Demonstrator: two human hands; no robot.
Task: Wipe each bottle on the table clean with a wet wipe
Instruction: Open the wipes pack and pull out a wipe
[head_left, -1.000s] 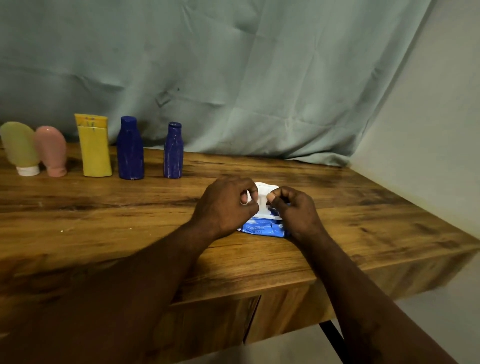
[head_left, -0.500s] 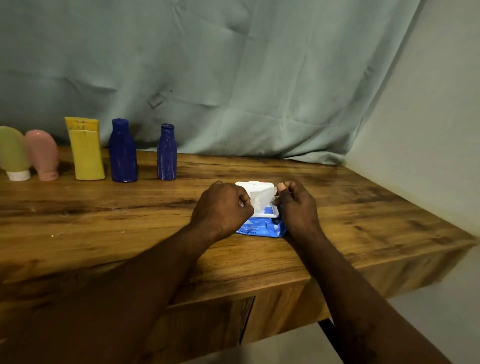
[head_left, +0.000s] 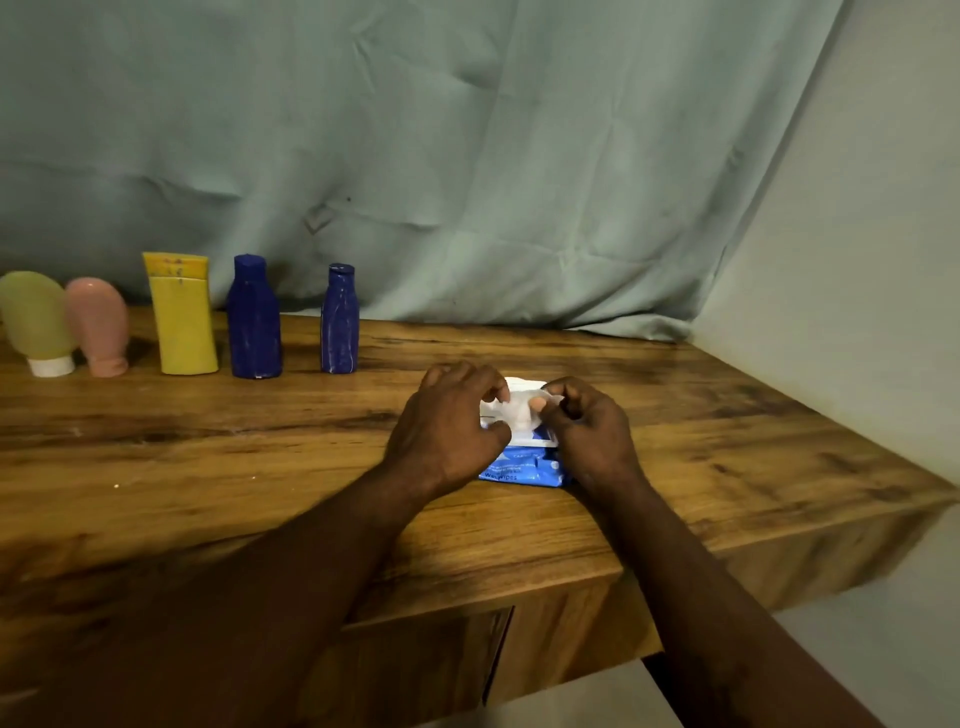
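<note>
**Grips pinching a wipe**

Left grip (head_left: 447, 431) and right grip (head_left: 592, 436), fingers curled, both pinch the thin white wet wipe (head_left: 519, 415) over its glossy blue pack (head_left: 524, 467), centre frame. Five smooth bottles (head_left: 184, 322) line the grained wooden desk (head_left: 260, 467), left of frame.

Wooden worktop (head_left: 208, 467). Back left, in row: green bottle (head_left: 34, 317), pink bottle (head_left: 98, 325) (both apparently cap-down), yellow bottle (head_left: 182, 317), big blue bottle (head_left: 253, 319), small blue bottle (head_left: 340, 322). Wipes pack (head_left: 524, 470) mid-front.

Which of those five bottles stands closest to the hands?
The slimmer dark blue bottle, at the right end of the row. The wider blue bottle, yellow tube, pink bottle and green bottle stand farther left.
</note>
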